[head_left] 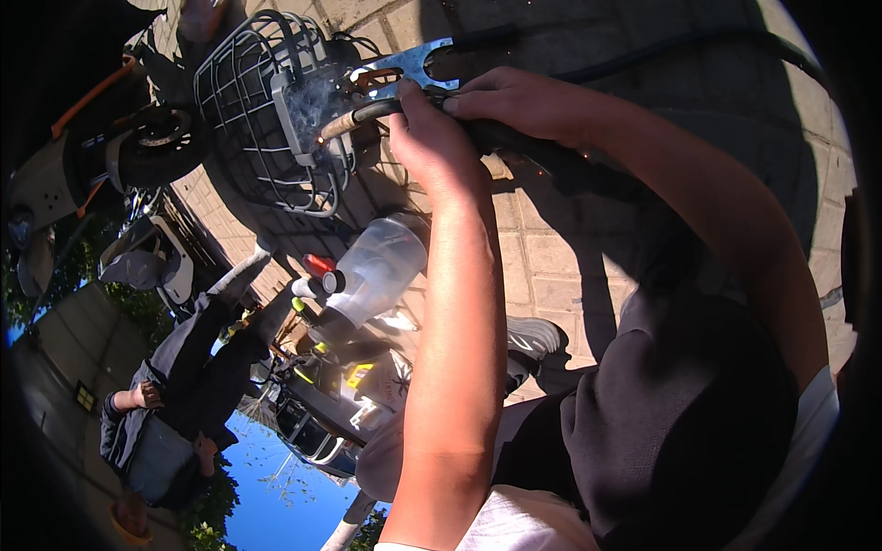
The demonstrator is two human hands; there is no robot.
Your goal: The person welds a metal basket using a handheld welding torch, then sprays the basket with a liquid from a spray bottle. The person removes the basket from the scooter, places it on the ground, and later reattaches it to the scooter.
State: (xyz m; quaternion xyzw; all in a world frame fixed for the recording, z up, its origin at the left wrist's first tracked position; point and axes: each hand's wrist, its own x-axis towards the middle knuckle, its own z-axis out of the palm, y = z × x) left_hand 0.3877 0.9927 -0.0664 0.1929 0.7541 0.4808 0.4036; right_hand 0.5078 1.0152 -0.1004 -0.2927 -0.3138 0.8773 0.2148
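My left hand [427, 138] is closed round the black neck of a torch [372, 112], whose tan nozzle [337, 127] reaches to the grey plate [292, 118] on a wire basket [243, 101]. Smoke and a small glow show at the tip. My right hand [505, 101] grips the torch's dark handle just to the right of my left. A slotted, shiny metal bracket [427, 60] lies just above my hands, beside the basket.
Scooters [152, 147] stand at the left. A person in dark clothes [170, 404] is at lower left. A translucent container [377, 266], a red-handled tool [319, 266] and assorted items sit on the paving [537, 248]. A black hose [698, 39] runs off to the right.
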